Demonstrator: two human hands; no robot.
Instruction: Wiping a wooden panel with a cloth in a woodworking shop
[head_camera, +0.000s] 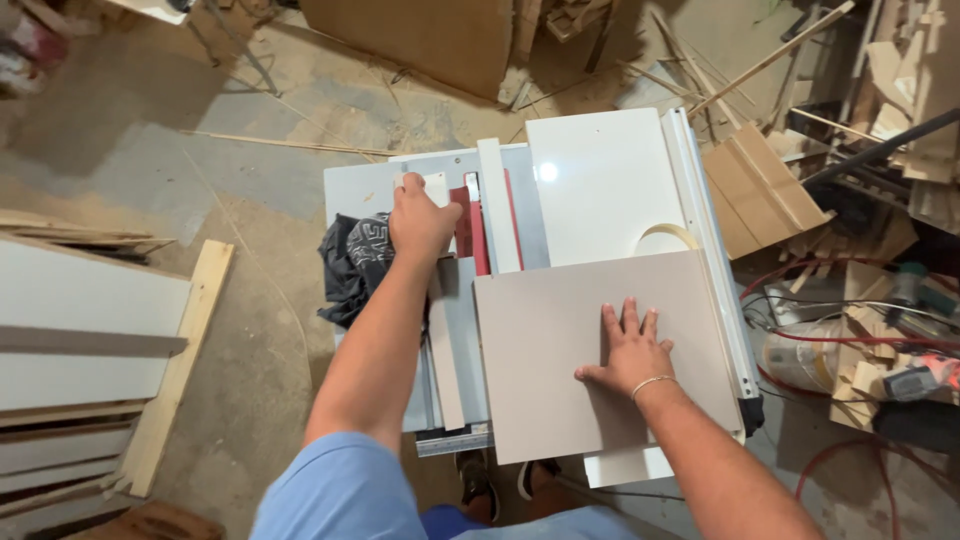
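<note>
My right hand (628, 351) lies flat, fingers spread, on a square beige-grey panel (545, 340) that rests on the table saw (360, 185). My left hand (420, 220) reaches forward and presses down on a narrow white strip (447, 340) beside the red blade guard (472, 225). A long white strip (497, 205) lies to the right of the guard. Behind the panel sits a larger white board (600, 180). A dark cloth (350, 265) lies crumpled at the saw's left edge, right next to my left hand.
White boards and a wooden batten (180, 360) are stacked at the left. Offcuts and cardboard (760, 190) pile up at the right, with red cables (800, 275) and a power tool (915, 375). Sawdust covers the floor. My shoes (480, 480) show below the saw.
</note>
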